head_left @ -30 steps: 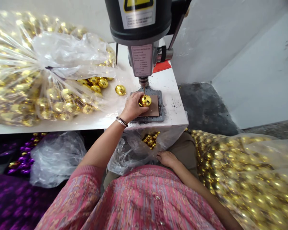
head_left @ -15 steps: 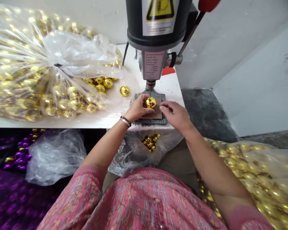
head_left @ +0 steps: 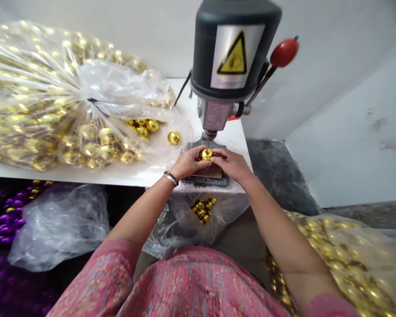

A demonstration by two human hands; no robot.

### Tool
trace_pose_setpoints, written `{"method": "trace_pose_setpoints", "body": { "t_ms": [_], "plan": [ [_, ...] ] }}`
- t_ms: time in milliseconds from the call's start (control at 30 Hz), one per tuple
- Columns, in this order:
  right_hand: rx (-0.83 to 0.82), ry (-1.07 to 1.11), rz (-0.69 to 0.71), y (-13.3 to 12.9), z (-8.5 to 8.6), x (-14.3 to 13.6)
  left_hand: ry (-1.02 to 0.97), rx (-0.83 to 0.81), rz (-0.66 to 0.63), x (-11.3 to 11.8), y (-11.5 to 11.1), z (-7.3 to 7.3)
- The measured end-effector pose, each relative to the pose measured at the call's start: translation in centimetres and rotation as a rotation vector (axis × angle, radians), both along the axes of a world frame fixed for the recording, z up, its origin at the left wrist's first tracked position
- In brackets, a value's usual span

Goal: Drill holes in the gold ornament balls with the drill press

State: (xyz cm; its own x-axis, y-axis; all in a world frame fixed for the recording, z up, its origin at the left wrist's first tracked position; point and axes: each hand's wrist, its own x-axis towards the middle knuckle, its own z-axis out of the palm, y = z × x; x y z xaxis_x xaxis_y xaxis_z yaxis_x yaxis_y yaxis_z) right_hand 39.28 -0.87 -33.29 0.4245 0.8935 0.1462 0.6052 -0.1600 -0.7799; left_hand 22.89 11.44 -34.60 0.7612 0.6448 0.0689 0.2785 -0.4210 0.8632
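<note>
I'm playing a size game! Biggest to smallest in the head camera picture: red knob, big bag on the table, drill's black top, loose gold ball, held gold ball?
Big bag
Drill's black top
Red knob
Loose gold ball and held gold ball: too alike to rank; the held one is partly covered

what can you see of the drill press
The drill press stands on a white table. It has a dark motor housing with a yellow warning triangle, a labelled grey head, a chuck with a thin bit, and a red knob on a lever. Its grey metal base carries a brown board and specks. The left hand and right hand hold a gold ball under the bit; contact is unclear.
</note>
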Motion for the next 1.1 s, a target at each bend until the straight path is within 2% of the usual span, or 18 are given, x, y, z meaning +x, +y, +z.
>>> {"method": "trace_pose_setpoints", "body": {
  "t_ms": [100,167,233,300,400,467,567,700,800,967,1100],
  "plan": [
    [0.128,0.030,-0.113,-0.3,1.2,2.1,0.011,0.013,0.031,0.1,-0.2,-0.1],
    [0.254,0.064,-0.226,-0.4,3.1,3.7,0.021,0.015,0.046,0.1,-0.3,-0.2],
    [0.384,0.090,-0.317,-0.3,6.2,4.8,0.039,0.024,0.054,0.1,-0.4,-0.3],
    [0.493,0.086,-0.352,0.0,10.2,5.1,0.059,0.039,0.051,0.1,-0.5,-0.4],
    [0.637,-0.046,-0.305,0.9,16.1,4.3,0.089,0.063,0.042,0.2,-0.6,-0.5],
    [0.572,-0.110,-0.271,1.6,18.9,3.4,0.111,0.082,0.046,0.2,-0.6,-0.4],
    [0.431,-0.168,-0.265,2.4,20.8,2.3,0.122,0.103,0.045,0.2,-0.8,-0.3],
    [0.390,-0.337,-0.358,2.4,20.7,1.6,0.122,0.124,0.036,0.2,-0.9,-0.1],
    [0.393,-0.442,-0.387,1.2,19.6,0.9,0.126,0.114,0.041,0.1,-1.0,-0.1],
    [0.573,-0.674,-0.387,-1.8,15.2,-0.3,0.100,0.124,0.035,0.1,-0.9,-0.5],
    [0.732,-0.807,-0.354,-2.8,11.8,-0.6,0.100,0.118,0.035,0.1,-0.8,-0.8]
  ]
}}
